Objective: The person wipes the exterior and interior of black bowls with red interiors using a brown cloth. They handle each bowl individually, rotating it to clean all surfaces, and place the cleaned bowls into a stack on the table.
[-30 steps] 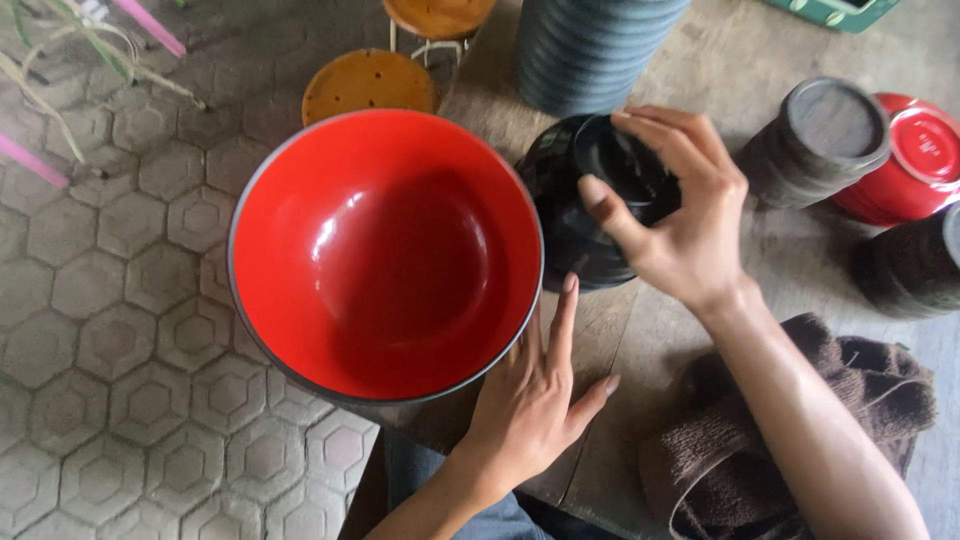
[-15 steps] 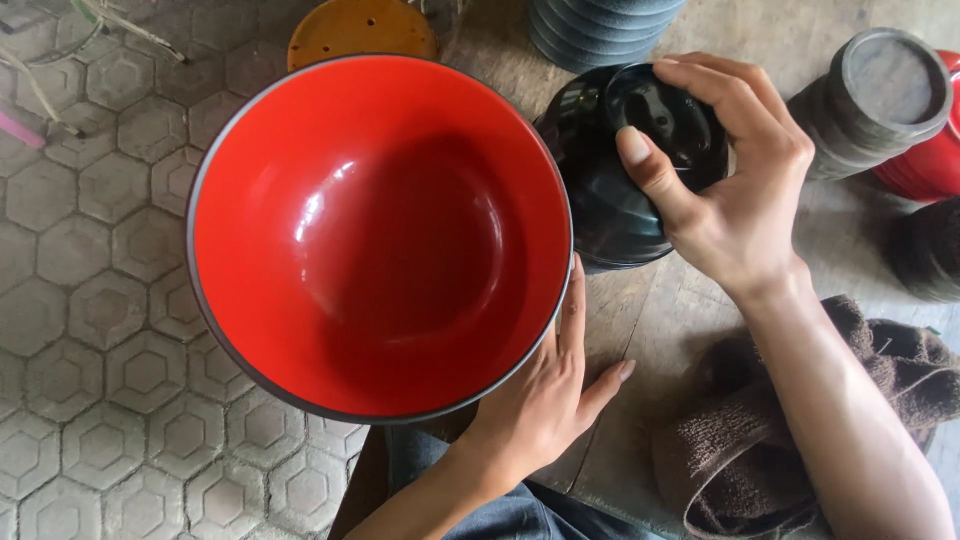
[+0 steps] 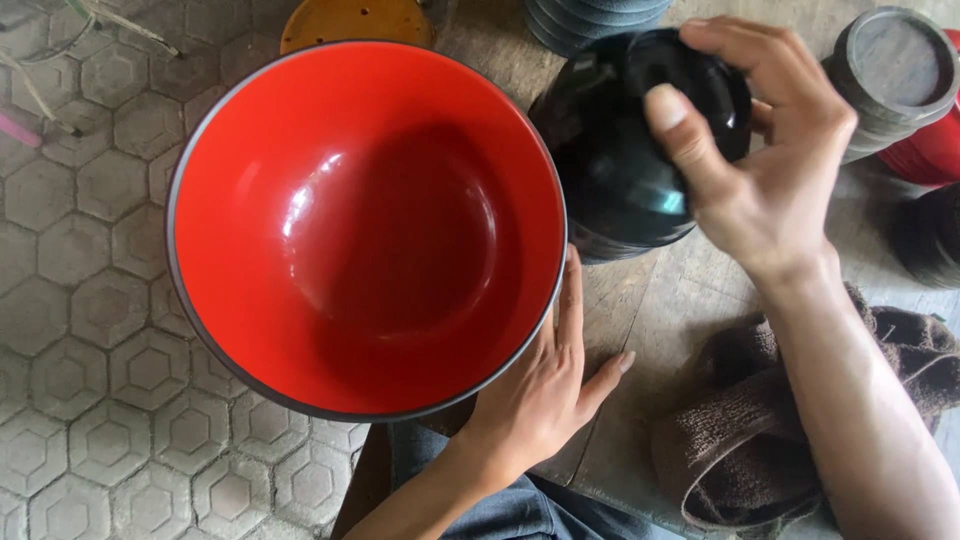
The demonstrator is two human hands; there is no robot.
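— How are you holding the big round bowl, glossy red inside with a dark rim (image 3: 365, 225)?

— My left hand (image 3: 540, 395) cradles its near edge, fingers together. Beyond, my right hand (image 3: 760, 170) spreads over the upturned glossy black bowl (image 3: 610, 165); I'd grip firmly, since lacquer slips.

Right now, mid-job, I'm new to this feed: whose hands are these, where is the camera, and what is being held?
There is no machine here: a person works with two bare hands, and the single camera sits on their head, looking down. The left hand supports a large bowl with a red inside from below, tilted toward the camera. The right hand grips an upturned glossy black bowl over a wooden surface. A brown cloth lies near the right forearm, and a grey round piece stands at the far right. Hexagonal floor tiles show on the left.
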